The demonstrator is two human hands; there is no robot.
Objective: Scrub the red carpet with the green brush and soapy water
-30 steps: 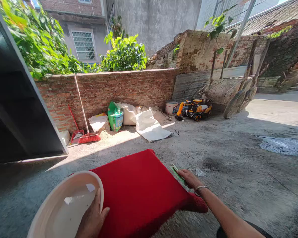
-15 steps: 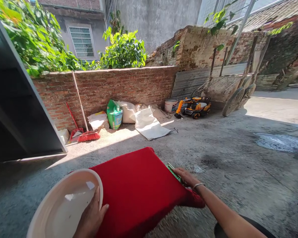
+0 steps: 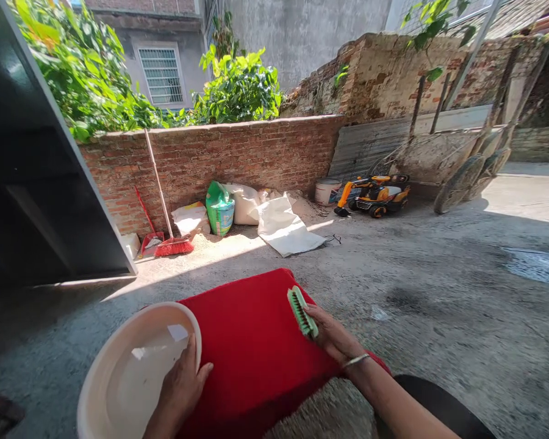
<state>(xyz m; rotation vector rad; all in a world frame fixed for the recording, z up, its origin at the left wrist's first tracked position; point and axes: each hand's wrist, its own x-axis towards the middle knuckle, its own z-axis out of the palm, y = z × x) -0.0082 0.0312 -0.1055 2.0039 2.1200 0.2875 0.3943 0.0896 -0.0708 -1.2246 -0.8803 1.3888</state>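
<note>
A red cloth (image 3: 242, 341) lies spread over a flat, raised surface in front of me. Over its right side, my right hand (image 3: 332, 332) grips a green scrubbing brush (image 3: 302, 312), its dark and green bristles turned to the left. My left hand (image 3: 180, 378) clasps the right rim of a pale pink basin (image 3: 94, 372), thumb outside and fingers inside. Water with bright reflections shows in the basin, which sits at the cloth's left edge. What bears the cloth is hidden beneath it.
A dark round tub (image 3: 432, 405) stands at lower right. Along the brick wall (image 3: 256, 149) are a red broom (image 3: 174, 246), a green sack (image 3: 220, 210), a white sack (image 3: 286, 228), a bucket (image 3: 326, 191) and a toy excavator (image 3: 379, 195). A dark door (image 3: 41, 171) is at left.
My right hand has brought the brush from the cloth's right edge in over the cloth and turned its bristles leftward. The left hand still holds the basin. The whole view has shifted slightly.
</note>
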